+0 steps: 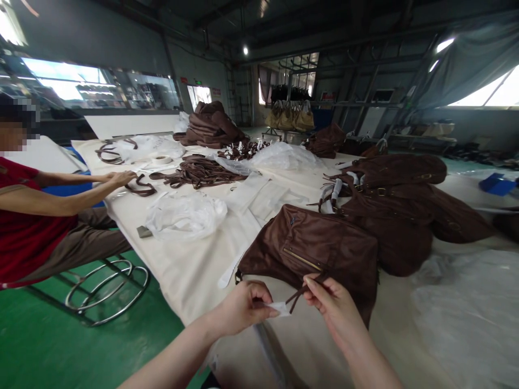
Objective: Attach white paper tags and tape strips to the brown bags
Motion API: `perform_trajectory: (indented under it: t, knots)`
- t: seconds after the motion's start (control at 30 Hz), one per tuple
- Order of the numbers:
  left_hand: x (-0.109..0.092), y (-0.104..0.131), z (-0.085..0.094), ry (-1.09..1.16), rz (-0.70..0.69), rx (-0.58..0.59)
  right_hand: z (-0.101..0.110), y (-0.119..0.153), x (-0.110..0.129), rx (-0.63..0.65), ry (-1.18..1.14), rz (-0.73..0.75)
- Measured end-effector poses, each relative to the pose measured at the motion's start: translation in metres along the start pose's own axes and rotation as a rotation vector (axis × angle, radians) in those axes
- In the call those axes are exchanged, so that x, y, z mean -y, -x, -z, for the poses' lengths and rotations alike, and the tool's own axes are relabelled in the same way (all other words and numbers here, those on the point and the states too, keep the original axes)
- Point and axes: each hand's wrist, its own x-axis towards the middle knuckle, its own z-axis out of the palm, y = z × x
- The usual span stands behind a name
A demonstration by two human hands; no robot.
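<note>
A brown bag (312,240) with a brass zipper lies on the cloth-covered table in front of me. At its near edge my left hand (246,307) pinches a small white piece of wrapping (280,308), thin and slightly see-through. My right hand (330,300) grips thin brown straps (295,296) between thumb and fingers. Their loose ends hang toward the white wrapping, and I cannot tell whether they touch it. The bag's near right part is partly hidden behind my right hand.
More brown bags (405,210) are piled at the right, beside clear plastic (470,313). Crumpled plastic (186,215) and brown straps (203,172) lie across the table (182,275). At the left, a seated co-worker (36,216) handles a brown strap (141,187).
</note>
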Motion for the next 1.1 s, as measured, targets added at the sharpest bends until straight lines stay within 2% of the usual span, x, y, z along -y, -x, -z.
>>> perform_trajectory:
  t: [0.23,0.43,0.63,0.8,0.9,1.03,1.1]
  knots:
    - [-0.001,-0.002,-0.002,-0.071,0.017,0.005,0.002,-0.004,-0.002,-0.010,0.016,0.008]
    - [-0.002,-0.001,-0.002,-0.009,0.026,0.034,0.004,-0.003,0.001,-0.021,0.007,0.021]
    - [0.000,-0.003,-0.005,0.056,0.073,-0.025,-0.002,-0.002,-0.004,0.067,0.047,-0.046]
    - [-0.005,-0.009,-0.008,0.074,0.037,-0.036,-0.009,0.001,-0.017,0.153,0.191,-0.043]
    - [-0.011,-0.015,-0.007,0.032,0.006,-0.022,-0.009,0.000,-0.016,0.174,0.290,-0.047]
    - [-0.017,-0.022,-0.007,-0.058,-0.076,-0.028,0.005,-0.006,-0.005,0.129,0.448,-0.122]
    - [-0.018,-0.025,-0.008,-0.095,-0.073,-0.001,0.015,-0.009,0.000,0.097,0.557,-0.089]
